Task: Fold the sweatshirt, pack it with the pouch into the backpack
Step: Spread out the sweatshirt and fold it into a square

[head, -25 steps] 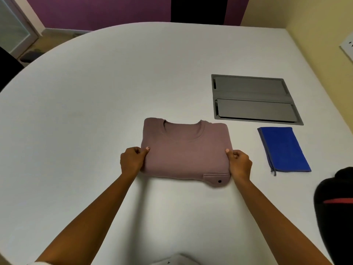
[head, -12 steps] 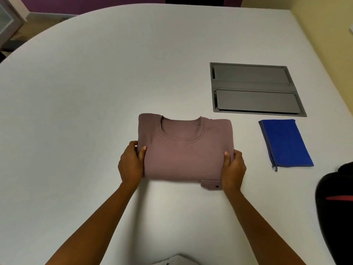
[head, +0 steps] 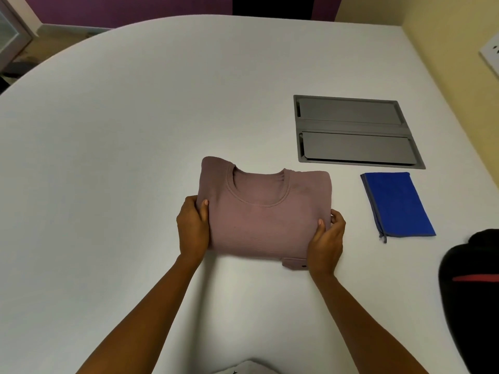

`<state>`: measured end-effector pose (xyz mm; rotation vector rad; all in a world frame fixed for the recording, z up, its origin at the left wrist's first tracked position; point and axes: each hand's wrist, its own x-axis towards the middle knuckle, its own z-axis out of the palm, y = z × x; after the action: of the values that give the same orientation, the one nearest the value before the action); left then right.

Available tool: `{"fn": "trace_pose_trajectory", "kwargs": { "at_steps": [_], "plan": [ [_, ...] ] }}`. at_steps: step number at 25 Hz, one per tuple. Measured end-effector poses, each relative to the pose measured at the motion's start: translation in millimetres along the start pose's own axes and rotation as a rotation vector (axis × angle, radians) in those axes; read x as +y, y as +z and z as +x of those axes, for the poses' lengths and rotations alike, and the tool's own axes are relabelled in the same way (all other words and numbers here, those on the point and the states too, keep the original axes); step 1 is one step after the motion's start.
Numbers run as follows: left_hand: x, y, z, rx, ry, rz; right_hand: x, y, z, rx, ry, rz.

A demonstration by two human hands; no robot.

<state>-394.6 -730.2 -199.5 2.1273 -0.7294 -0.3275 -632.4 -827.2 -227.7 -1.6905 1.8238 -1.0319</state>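
Head view, looking down. A white tabletop (head: 135,130) with a rounded far edge fills most of the field. A black backpack (head: 472,292) with a short red stripe enters at the right margin, at 4 o'clock from the centre of the tabletop; only part of it is in view.

A grey recessed cable-access panel (head: 353,128) with two long flaps is set into the tabletop at 2 o'clock. The mauve sweatshirt (head: 264,217) is near the centre, folded into a compact rectangle with its round neckline uppermost and pointing to 12 o'clock. A cuff (head: 295,264) bearing a small dark dot protrudes at its near right corner. Whether the bundle rests on the tabletop or is raised just clear of it cannot be told.

A blue pouch (head: 397,206) with a grey zipper edge lies flat at 3 o'clock from the sweatshirt, apart from it and just below the panel. The left hand (head: 193,228) clasps the sweatshirt's 9 o'clock edge, thumb on top. The right hand (head: 325,241) clasps its 4 o'clock edge, thumb likewise on top. A white wall socket (head: 491,55) is at the far right.
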Motion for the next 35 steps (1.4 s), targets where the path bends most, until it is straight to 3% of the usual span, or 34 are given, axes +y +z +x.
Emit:
{"fn": "trace_pose_trajectory", "kwargs": {
  "at_steps": [7,11,13,17,26,35],
  "plan": [
    [-12,8,0,0.003,-0.107,0.165,9,2,2,-0.077,0.015,-0.114],
    [0,6,-1,0.052,0.216,0.385,5,1,6,0.006,-0.152,-0.273],
    [3,12,-2,-0.009,0.37,0.437,-8,3,6,-0.068,-0.326,-0.322],
    [5,30,4,-0.186,0.363,0.462,-25,20,9,-0.302,-0.546,-0.529],
    [-12,48,32,-0.351,0.302,0.572,-21,40,20,-0.553,-0.334,-0.725],
    [-15,39,9,-0.3,0.284,0.515,-16,30,11,-0.492,-0.421,-0.664]
  ]
}}
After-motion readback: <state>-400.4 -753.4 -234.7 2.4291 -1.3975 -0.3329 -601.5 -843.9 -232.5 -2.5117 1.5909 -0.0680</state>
